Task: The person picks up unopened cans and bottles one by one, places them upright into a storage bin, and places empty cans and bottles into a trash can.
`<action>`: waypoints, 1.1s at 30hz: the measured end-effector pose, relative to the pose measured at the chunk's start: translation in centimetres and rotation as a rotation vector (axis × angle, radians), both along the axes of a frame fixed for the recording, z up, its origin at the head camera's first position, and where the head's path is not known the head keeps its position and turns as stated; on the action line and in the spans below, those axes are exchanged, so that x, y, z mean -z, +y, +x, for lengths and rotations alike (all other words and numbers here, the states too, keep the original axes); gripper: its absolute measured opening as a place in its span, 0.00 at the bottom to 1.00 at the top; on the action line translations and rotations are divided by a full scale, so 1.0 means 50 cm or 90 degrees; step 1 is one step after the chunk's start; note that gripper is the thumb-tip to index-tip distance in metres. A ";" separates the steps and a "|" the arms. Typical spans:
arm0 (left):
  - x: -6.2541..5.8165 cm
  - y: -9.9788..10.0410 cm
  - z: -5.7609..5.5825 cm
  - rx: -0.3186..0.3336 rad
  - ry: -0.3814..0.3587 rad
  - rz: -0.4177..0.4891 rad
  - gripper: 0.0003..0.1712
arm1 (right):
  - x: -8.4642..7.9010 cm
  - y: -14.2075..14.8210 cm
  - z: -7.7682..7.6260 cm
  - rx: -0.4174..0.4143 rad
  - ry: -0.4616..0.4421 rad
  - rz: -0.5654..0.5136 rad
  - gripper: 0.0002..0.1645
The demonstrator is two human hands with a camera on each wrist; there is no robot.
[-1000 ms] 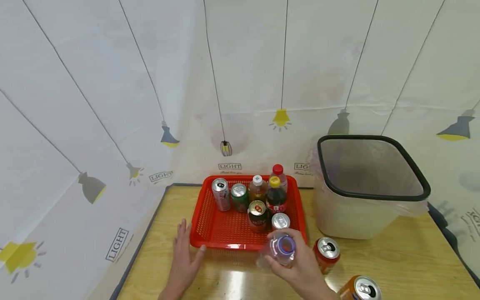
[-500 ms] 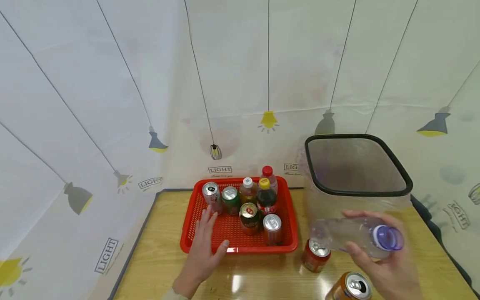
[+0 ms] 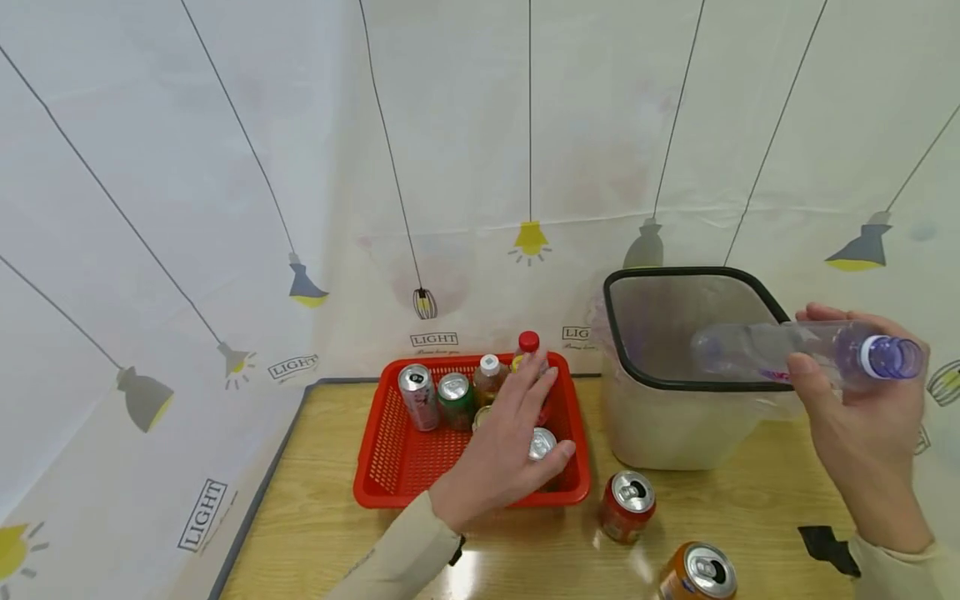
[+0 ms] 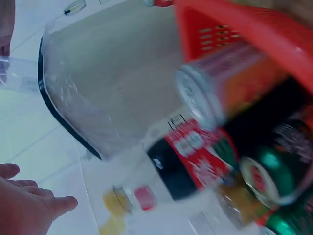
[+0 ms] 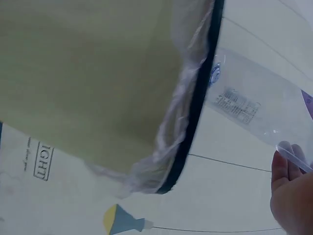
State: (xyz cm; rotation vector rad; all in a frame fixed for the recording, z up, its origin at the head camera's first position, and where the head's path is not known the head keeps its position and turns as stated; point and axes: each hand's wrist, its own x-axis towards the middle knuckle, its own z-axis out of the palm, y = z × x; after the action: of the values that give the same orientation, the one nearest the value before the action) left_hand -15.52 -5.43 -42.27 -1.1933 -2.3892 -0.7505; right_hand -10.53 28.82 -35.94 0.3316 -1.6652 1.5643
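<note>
My right hand (image 3: 862,433) grips a clear plastic bottle (image 3: 738,346) with a purple, uncapped neck. The bottle lies nearly level, its base over the mouth of the bin (image 3: 667,429), which has a black rim and a plastic liner. In the right wrist view, that bottle (image 5: 254,98) passes behind the rim. My left hand (image 3: 498,446) hovers with spread fingers above the red basket (image 3: 365,467), holding nothing. It hides part of the drinks there. The left wrist view shows a cola bottle (image 4: 190,156) and several cans in the basket.
A red can (image 3: 628,508) and an orange can (image 3: 697,575), both with opened tops, stand on the table right of the basket. Inside the basket are a pink can (image 3: 420,400), a green can (image 3: 456,400) and a white-capped bottle (image 3: 489,379). A lamp-patterned sheet rises behind.
My right hand has carried the clear bottle from the basket's front edge up and right to the bin's mouth. My left hand has moved from the basket's left front to above its right part.
</note>
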 end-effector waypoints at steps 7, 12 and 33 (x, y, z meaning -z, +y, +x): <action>-0.034 0.143 -0.055 -0.052 -0.151 -0.042 0.49 | 0.037 0.033 -0.040 0.121 -0.134 0.119 0.39; -0.034 0.210 -0.091 -0.113 -0.206 -0.095 0.47 | 0.059 0.035 -0.048 0.133 -0.170 0.136 0.40; -0.015 0.251 -0.106 -0.208 -0.129 -0.244 0.44 | 0.063 0.066 -0.129 0.193 -0.418 0.455 0.53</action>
State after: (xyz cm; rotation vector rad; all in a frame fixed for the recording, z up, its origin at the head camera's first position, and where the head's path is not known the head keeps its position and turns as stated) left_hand -20.82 7.14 -41.52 -0.8475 -2.8940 -0.3298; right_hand -16.99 32.11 -39.10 -0.1062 -2.6246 0.8375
